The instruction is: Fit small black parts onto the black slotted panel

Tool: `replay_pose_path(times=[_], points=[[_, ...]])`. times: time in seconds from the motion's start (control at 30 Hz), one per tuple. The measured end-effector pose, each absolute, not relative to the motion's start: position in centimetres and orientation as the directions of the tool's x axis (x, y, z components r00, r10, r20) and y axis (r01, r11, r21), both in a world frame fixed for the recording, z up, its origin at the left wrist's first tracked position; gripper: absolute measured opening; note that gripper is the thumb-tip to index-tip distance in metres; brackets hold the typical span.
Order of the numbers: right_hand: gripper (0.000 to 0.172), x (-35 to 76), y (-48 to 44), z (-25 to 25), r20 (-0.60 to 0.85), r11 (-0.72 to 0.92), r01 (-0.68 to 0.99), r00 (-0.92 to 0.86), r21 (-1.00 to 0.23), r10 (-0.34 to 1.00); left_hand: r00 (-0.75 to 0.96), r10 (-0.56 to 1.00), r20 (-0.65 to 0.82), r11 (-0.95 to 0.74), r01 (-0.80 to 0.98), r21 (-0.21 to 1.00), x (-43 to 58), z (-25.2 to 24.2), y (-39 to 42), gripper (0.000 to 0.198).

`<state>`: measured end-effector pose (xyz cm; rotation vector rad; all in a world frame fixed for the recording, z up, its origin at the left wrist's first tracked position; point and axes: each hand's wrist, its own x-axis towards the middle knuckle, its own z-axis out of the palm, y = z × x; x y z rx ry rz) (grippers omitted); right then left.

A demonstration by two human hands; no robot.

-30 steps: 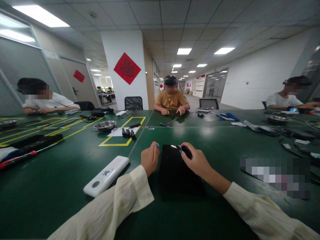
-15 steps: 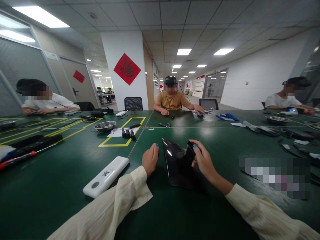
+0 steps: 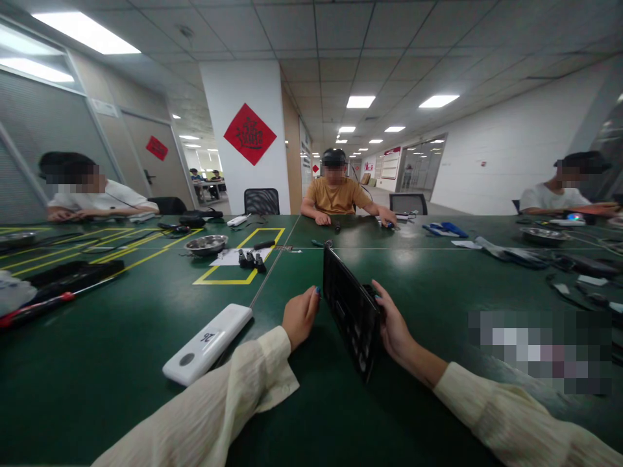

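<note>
A flat black panel [image 3: 351,310], like the case of a device, stands tilted up on one long edge on the green table [image 3: 121,337]; its inner side with ribs faces left. My right hand [image 3: 393,324] grips its upper right edge, fingers curled behind it. My left hand [image 3: 300,316] rests as a loose fist on the table just left of the panel, apart from it, thumb on top.
A white power bank [image 3: 208,343] lies left of my left arm. Farther off are a metal bowl [image 3: 206,244], small black parts [image 3: 250,259] on paper inside yellow tape lines, a red-handled screwdriver [image 3: 36,307] and cables at the right. Three people sit around the table.
The black panel lay flat a second ago; my right hand has lifted its right side until it stands nearly on edge. My left hand stayed put. The person opposite reached one arm sideways.
</note>
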<state>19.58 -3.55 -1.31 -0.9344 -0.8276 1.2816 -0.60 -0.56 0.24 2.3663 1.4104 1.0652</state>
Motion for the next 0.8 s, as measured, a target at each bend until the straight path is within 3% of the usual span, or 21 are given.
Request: replay_pose_path(times=[0.17, 0.33, 0.6, 0.8], points=[[0.064, 19.2, -3.4, -1.9, -0.067, -0.060, -0.442, -0.001, -0.895, 0.998, 0.305, 0.842, 0.446, -0.510, 0.721, 0.469, -0.4, 0.3, -0.6, 0.032], [0.052, 19.3, -3.1, -2.8, -0.073, -0.117, -0.432, -0.119, -0.894, 0.990, 0.357, 0.838, 0.413, -0.513, 0.774, 0.371, -0.4, 0.3, -0.6, 0.034], [0.057, 18.6, -4.3, -0.7, -0.076, -0.131, -0.459, -0.137, -0.879, 0.988, 0.373, 0.857, 0.357, -0.448, 0.881, 0.154, -0.3, 0.1, -0.5, 0.036], [0.055, 18.6, -4.5, -0.5, -0.079, -0.138, -0.473, -0.144, -0.870, 0.987, 0.385, 0.862, 0.330, -0.443, 0.889, 0.118, -0.3, 0.3, -0.6, 0.038]])
